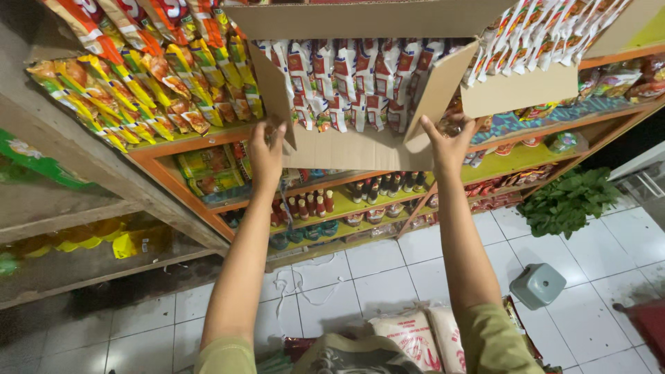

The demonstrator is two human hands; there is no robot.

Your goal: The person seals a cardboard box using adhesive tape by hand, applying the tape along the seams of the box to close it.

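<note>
Orange wooden shelving [181, 143], tiered, stocked with hanging snack packets and small red-capped sauce bottles [309, 205]. Open cardboard box [353, 149], raised against upper shelf, filled with red-and-white sachets [346, 76]. White tiled floor [388, 263] below. Leafy greens [568, 201], far right. Left hand [266, 156] gripping box's left flap; right hand [447, 145] clasping right lower corner.

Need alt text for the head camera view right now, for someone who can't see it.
Two bare hands, left hand and right hand, hold up an open brown cardboard box filled with red-and-white sachets, in front of orange wooden shelves stocked with hanging snack packets and small sauce bottles. Below lie white floor tiles and leafy greens.
</note>
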